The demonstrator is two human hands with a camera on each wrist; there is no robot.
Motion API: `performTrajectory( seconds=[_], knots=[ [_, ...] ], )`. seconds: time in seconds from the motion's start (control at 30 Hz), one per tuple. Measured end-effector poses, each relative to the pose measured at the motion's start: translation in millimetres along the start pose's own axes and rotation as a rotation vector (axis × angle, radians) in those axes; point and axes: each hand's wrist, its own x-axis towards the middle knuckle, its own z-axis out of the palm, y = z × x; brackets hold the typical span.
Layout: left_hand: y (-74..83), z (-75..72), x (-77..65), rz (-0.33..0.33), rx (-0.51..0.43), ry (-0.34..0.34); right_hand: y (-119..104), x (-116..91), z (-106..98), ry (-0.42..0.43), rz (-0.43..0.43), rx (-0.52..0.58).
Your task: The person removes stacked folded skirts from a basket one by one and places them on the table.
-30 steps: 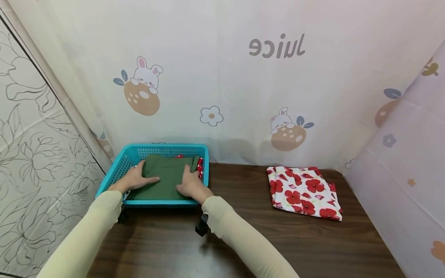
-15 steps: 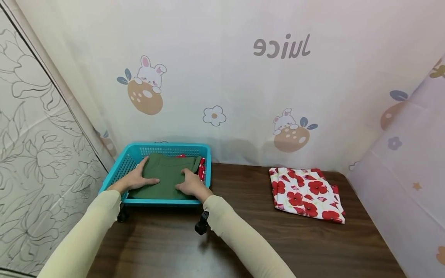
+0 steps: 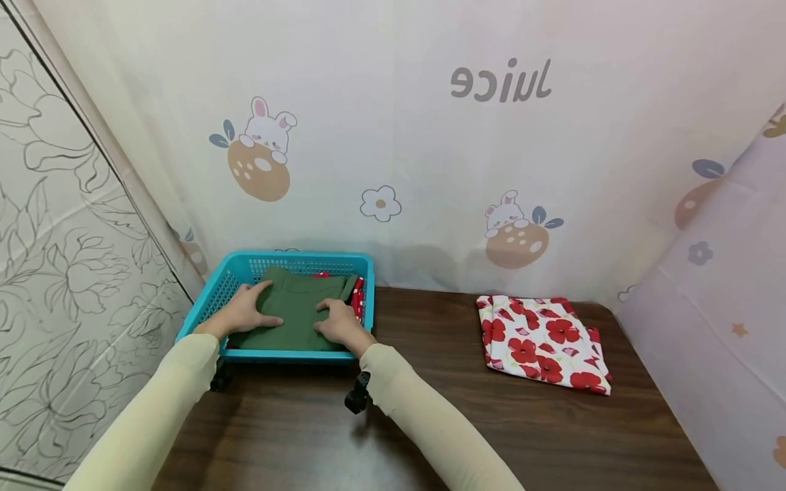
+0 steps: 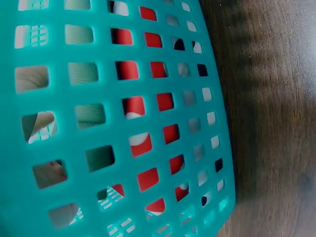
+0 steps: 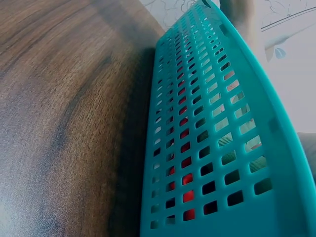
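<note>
Inside a teal perforated plastic basket (image 3: 295, 355), a folded green cloth garment (image 3: 291, 308) lies on top of red-and-white fabric (image 3: 358, 298). My left hand (image 3: 241, 314) rests on the garment's left side, thumb stretched across its top and fingers spread along its edge. On the right part of the garment, my right hand (image 3: 339, 322) touches the cloth with its thumb and fingers apart. Both wrist views are mostly filled by the basket's wall, with red and white cloth showing through the holes; the fingertips are hidden there.
A folded white cloth with red flowers (image 3: 543, 344) lies at the right of the dark wooden table (image 3: 424, 409). Behind the basket hangs a patterned curtain (image 3: 417, 136), close to the basket's back rim. Another floral curtain (image 3: 80, 273) borders the left side.
The right hand's fingers have drawn in a little toward the left. The green garment's upper left corner has shifted slightly under the left hand. The head view has turned slightly.
</note>
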Motion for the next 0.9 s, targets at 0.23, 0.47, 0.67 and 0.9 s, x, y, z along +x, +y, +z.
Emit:
performTrajectory(
  seconds=[0.23, 0.47, 0.67, 0.9],
  knots=[
    [0.0, -1.9, 2.7, -0.022, -0.015, -0.026, 1, 1, -1, -0.022, -0.008, 0.001],
    [-0.1, 1.4, 3.7, -0.060, -0.130, -0.092, 1, 2, 0, -0.008, -0.002, -0.016],
    [4.6, 3.9, 3.1, -0.102, -0.272, -0.132, 1, 1, 0, -0.002, 0.007, -0.022],
    [3.7, 8.4, 7.2, 0.010, -0.357, -0.126, 0, 0, 1, 0.012, 0.008, -0.038]
  ],
)
